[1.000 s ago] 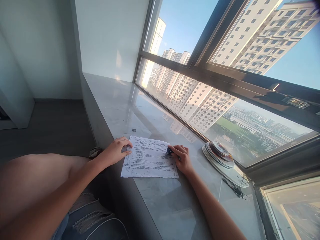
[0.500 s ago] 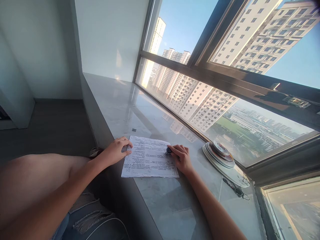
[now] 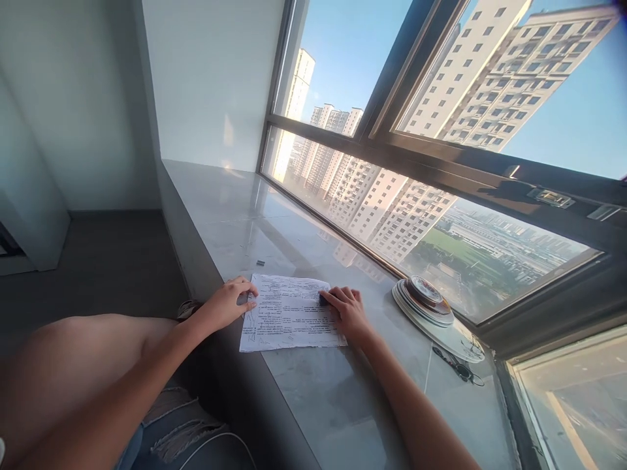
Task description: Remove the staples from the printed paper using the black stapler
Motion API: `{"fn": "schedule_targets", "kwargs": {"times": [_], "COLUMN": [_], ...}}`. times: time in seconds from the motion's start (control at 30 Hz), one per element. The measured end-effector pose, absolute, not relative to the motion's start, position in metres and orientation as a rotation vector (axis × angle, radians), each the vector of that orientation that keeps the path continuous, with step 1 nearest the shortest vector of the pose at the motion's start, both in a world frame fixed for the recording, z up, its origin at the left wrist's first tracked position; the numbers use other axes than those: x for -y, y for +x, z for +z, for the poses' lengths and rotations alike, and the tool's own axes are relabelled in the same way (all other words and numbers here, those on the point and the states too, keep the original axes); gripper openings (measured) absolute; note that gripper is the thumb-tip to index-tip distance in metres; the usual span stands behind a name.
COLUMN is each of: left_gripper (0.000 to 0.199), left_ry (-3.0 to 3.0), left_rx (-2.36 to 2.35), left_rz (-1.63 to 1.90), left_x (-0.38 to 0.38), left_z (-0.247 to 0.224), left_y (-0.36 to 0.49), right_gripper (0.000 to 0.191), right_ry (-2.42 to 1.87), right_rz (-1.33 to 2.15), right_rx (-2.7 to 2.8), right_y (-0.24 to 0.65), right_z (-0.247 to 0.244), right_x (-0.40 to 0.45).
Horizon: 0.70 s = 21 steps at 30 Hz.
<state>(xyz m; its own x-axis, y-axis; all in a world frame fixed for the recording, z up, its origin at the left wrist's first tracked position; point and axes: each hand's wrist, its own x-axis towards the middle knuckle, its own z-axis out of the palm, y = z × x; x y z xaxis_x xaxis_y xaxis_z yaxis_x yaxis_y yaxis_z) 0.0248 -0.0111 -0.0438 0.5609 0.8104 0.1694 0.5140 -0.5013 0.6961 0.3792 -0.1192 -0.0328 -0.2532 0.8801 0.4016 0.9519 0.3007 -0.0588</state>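
A printed sheet of paper (image 3: 289,320) lies flat on the grey stone sill, with handwriting along its left margin. My left hand (image 3: 234,301) rests at the sheet's upper left edge, thumb and fingers apart, fingertips on the paper. At the right edge, my right hand (image 3: 347,307) grips a small dark object (image 3: 323,298) against the paper. Its exact kind cannot be made out, since the fingers cover much of it. A small dark grey piece (image 3: 260,263) lies on the sill just beyond the sheet.
Stacked plates and discs (image 3: 424,300) stand to the right by the window frame. Dark-framed glasses or a cord-like item (image 3: 458,367) lies in front of them. The sill's front edge (image 3: 284,398) drops off beside my legs. A white cable (image 3: 220,436) crosses my lap.
The view has tilted slightly. My right hand has shifted a little left over the paper with the dark object, which shows less now. My left hand stays at the sheet's edge.
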Motion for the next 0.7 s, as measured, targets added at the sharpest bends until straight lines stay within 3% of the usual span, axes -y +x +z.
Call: {"fn": "schedule_targets", "kwargs": {"times": [0.43,0.6,0.7], "left_gripper": [0.026,0.023,0.030], "left_ry": [2.255,2.350,2.327], "left_rx": [-1.064,-1.054,-0.968], "left_rz": [0.658,0.748,0.953], "left_x": [0.013,0.019,0.033], "left_z": [-0.041,-0.037,-0.032], "left_y": [0.024,0.029,0.041], "right_gripper": [0.035,0.031,0.033], "right_ry": [-1.810,-1.709,-1.607], "right_rz": [-0.352,-0.493,-0.270], "right_rx": [1.459,1.517,1.470], "right_y": [0.454,0.413,0.361], "right_z": [-0.061,-0.031,-0.018], "right_x": [0.106,0.111,0.110]}}
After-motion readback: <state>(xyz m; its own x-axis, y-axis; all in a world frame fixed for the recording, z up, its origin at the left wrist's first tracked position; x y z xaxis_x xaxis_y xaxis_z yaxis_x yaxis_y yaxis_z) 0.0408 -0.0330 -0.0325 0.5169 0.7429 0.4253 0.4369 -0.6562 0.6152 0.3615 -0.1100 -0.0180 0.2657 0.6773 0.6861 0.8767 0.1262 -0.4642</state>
